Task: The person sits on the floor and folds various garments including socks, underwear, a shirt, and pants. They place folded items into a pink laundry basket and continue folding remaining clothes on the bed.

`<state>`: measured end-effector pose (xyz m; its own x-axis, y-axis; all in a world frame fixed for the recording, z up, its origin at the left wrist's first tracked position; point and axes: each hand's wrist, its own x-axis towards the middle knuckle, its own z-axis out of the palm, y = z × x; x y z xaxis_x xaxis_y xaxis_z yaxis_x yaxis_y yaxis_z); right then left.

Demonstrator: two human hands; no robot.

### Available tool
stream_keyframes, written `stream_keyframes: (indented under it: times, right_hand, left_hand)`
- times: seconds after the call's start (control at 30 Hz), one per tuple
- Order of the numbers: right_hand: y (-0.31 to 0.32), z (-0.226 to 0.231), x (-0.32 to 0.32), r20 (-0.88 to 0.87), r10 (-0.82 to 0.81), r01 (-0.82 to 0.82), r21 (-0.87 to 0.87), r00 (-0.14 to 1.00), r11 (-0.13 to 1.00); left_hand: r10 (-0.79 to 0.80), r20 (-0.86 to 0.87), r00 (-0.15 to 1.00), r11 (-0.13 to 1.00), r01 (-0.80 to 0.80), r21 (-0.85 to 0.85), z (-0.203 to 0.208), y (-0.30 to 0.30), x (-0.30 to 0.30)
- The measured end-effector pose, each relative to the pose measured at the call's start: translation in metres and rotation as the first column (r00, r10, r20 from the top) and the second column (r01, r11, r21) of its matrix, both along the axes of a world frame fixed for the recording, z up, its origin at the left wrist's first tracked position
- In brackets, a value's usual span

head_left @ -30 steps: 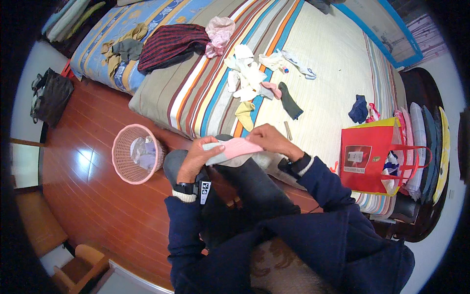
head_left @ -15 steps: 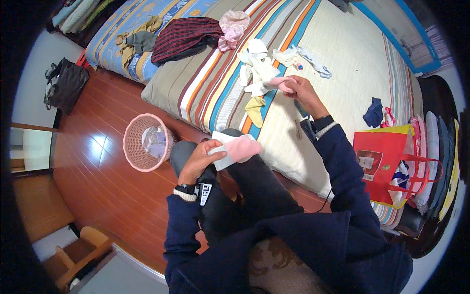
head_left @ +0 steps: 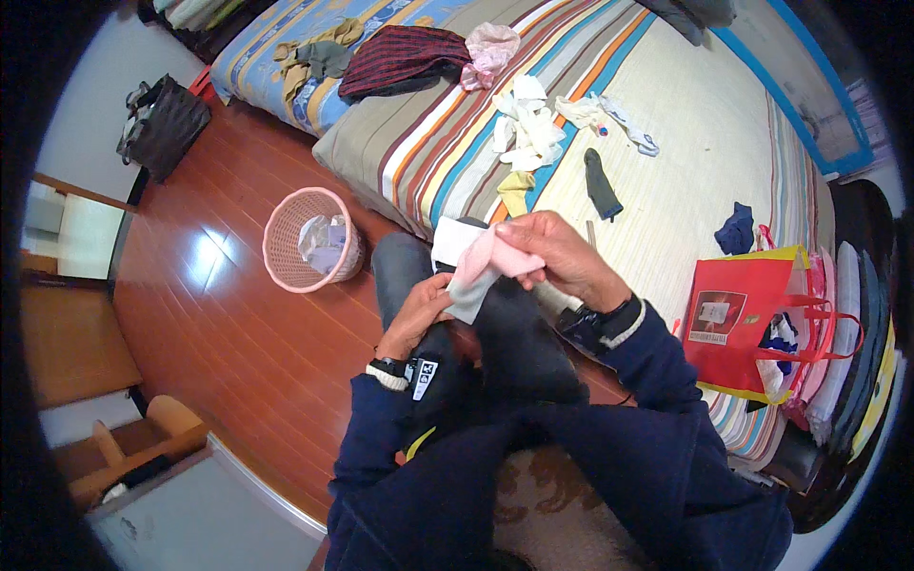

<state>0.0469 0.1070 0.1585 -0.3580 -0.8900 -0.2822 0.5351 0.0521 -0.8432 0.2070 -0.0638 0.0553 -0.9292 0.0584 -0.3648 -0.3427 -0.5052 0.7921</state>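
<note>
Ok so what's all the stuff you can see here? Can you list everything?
Pink socks: a pair, held over the lap.
White-grey cloth: one, under the socks.
White socks: a heap, on the bed.
Yellow sock: one, bed edge.
Dark green sock: one, on the bed.
Striped bed: one, ahead.
Pink basket: one, on the wooden floor.
Red bag: one, right side.
Black bag: one, far left floor.
Left hand: grips the cloth.
Right hand: pinches the socks.

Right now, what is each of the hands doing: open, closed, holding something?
Left hand: closed on the lower end of the pink and white socks.
Right hand: closed on the upper end of the same socks.
</note>
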Motion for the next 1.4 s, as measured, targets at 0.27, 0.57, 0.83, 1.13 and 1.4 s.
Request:
stream_keyframes:
  times: [0.27, 0.57, 0.83, 1.13, 1.4]
  right_hand:
    - [-0.014, -0.072, -0.005, -0.824, 0.176, 0.250, 0.356, 0.538, 0.901]
    - [-0.012, -0.066, -0.019, -0.737, 0.234, 0.049, 0.341, 0.634, 0.939]
    - [0.013, -0.061, -0.013, -0.735, 0.147, 0.129, 0.305, 0.662, 0.944]
    - [0.000, -0.082, -0.017, -0.756, -0.025, 0.328, 0.254, 0.654, 0.910]
    - [0.006, -0.102, -0.018, -0.661, 0.014, 0.333, 0.395, 0.750, 0.856]
  left_hand:
    - [0.148, 0.209, 0.967, 0.938, -0.205, 0.279, -0.015, 0.005, 0.002]
    - [0.136, 0.012, 0.991, 0.914, -0.121, -0.386, -0.017, 0.010, 0.002]
    - [0.161, -0.324, 0.932, 0.229, -0.355, -0.906, 0.006, 0.024, 0.012]
    - [0.209, 0.059, 0.976, 0.889, -0.165, -0.428, -0.021, 0.025, 0.014]
    - [0.259, -0.195, 0.946, 0.511, -0.305, -0.804, 0.010, 0.016, -0.007]
